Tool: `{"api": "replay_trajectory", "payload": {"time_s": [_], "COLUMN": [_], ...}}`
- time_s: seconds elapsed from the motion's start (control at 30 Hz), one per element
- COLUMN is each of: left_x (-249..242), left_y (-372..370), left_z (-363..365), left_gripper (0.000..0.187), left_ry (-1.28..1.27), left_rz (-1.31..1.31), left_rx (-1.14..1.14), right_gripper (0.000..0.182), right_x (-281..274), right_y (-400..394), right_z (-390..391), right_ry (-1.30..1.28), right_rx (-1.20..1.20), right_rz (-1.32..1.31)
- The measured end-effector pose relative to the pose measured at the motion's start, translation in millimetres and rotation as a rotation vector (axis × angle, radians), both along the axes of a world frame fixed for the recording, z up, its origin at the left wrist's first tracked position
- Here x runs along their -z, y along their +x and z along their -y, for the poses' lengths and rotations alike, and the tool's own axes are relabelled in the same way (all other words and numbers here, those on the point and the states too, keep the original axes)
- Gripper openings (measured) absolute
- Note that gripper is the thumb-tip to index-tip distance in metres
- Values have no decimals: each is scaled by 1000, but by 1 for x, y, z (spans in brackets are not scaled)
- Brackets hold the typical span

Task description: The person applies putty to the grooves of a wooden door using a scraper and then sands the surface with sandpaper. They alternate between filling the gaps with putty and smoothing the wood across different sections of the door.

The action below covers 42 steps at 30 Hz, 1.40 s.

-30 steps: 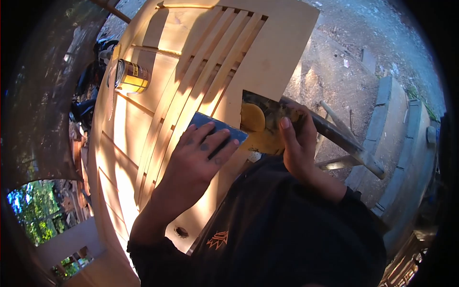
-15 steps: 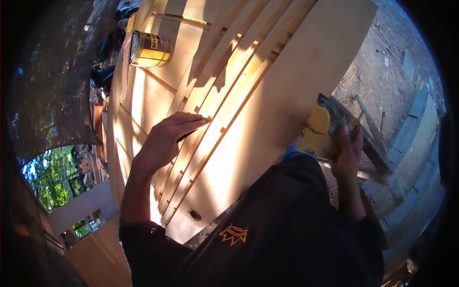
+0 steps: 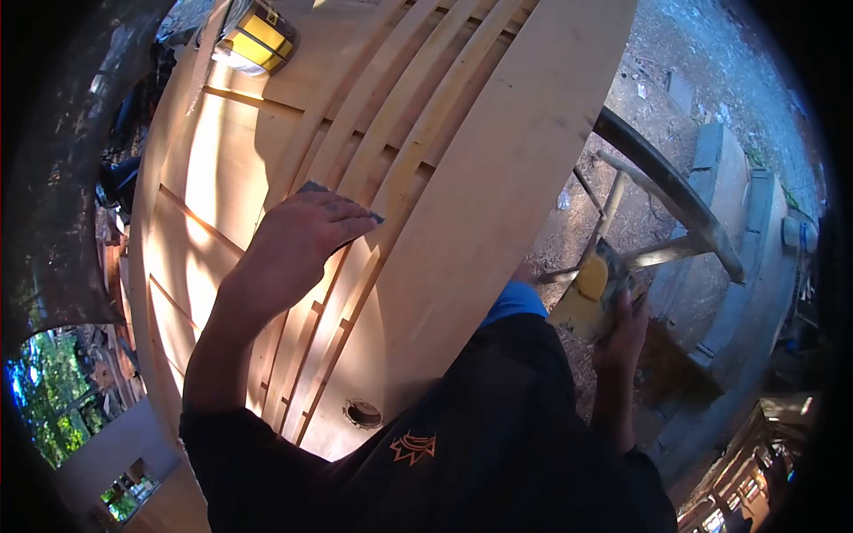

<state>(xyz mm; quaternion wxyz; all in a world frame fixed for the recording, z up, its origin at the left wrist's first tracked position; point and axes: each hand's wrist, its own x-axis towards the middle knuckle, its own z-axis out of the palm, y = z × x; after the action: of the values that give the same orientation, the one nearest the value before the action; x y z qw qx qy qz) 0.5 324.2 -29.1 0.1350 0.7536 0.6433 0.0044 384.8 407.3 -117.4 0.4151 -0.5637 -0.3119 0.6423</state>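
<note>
My left hand is closed over a dark, thin scraper-like piece, whose edges show at both sides of the fingers. It rests on the long wooden strips that run along a broad wooden panel. Off the panel's right edge, my right hand grips a dark, flat holder with a yellow mass on it. The fingers of that hand wrap its right side.
A yellow can stands on the panel at the upper left. Near the panel's lower end is a round hole. A dark curved bar with wooden legs and grey planks lie to the right, over littered ground.
The view has shifted, and the can now sits nearer the top edge. My left hand bends more over the strips, with more of the dark piece showing. My right hand is lower, farther from the panel.
</note>
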Motion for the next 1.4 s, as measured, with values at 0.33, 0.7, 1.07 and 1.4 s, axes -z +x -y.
{"api": "replay_trajectory", "payload": {"time_s": [0.33, 0.7, 1.07, 1.4], "left_x": [17, 10, 22, -13], "left_y": [-8, -12, 1, 12], "left_z": [-76, -82, -2, 81], "left_gripper": [42, 45, 44, 44], "left_ry": [74, 136, 104, -181], "left_rz": [51, 83, 27, 166], "left_rx": [-15, -44, 28, -100], "right_gripper": [33, 33, 31, 29], "right_x": [-10, -3, 2, 7], "right_y": [9, 12, 13, 16], "right_z": [16, 5, 18, 32], "right_ry": [73, 77, 36, -34], "right_rx": [58, -5, -34, 43], "right_rz": [-38, -90, -48, -90]}}
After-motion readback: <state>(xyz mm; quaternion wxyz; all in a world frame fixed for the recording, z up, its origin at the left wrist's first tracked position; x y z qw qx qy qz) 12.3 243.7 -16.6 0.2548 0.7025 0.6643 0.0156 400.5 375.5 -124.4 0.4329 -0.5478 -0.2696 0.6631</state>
